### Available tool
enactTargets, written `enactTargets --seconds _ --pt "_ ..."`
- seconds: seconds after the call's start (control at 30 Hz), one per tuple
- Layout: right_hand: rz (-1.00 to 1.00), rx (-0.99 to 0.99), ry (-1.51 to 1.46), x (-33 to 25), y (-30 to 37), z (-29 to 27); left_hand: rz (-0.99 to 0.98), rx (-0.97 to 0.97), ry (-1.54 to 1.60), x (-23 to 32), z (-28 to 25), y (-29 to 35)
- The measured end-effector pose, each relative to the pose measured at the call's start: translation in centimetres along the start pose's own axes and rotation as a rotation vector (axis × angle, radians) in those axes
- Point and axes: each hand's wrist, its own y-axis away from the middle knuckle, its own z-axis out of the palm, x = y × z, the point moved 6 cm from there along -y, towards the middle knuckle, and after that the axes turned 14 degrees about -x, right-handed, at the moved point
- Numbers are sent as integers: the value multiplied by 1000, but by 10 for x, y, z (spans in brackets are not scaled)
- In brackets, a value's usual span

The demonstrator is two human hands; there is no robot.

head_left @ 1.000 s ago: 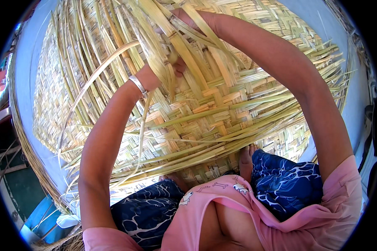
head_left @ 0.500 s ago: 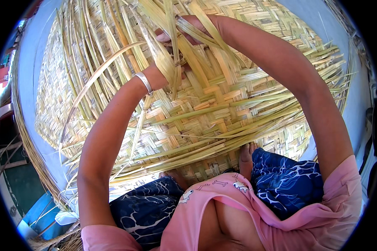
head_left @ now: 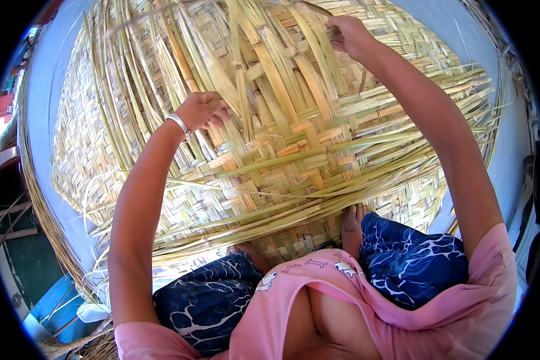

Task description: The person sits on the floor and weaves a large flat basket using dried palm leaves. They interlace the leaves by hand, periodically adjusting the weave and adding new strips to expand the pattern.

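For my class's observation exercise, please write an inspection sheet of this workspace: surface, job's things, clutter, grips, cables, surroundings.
Surface: pale blue ground, visible on both sides of the mat.
Job's things: large woven mat; long unwoven strips lie across its upper part.
Clutter: blue container at lower left, with dry stalks below it.
Grips: left grip, fingers curled beside strips; right grip, near strips farther up. Whether either holds one is unclear.
Cables: nothing seen for certain; dark items at the right rim are unclear.
Surroundings: dark green panel at left; person's foot at the mat's near edge.
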Motion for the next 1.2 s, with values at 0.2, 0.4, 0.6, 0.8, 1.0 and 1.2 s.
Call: enactTargets --seconds 0.2,0.4,0.6,0.8,1.0,1.2 --pt "66 123 -58 8 42 -50 -188 -202 78 -6 17 -4" --pt "206 89 454 2 70 -34 -217 -285 42 -12 27 -4" --pt "92 136 -94 10 65 -85 -240 -329 83 -25 30 -5" --pt "-7 190 -227 3 95 -111 -280 -320 96 -28 33 -12" --pt "20 -33 222 -26 128 -82 -287 -266 92 -30 34 -10" --pt "-200 408 -225 0 127 -147 -269 -281 169 -53 26 -25"
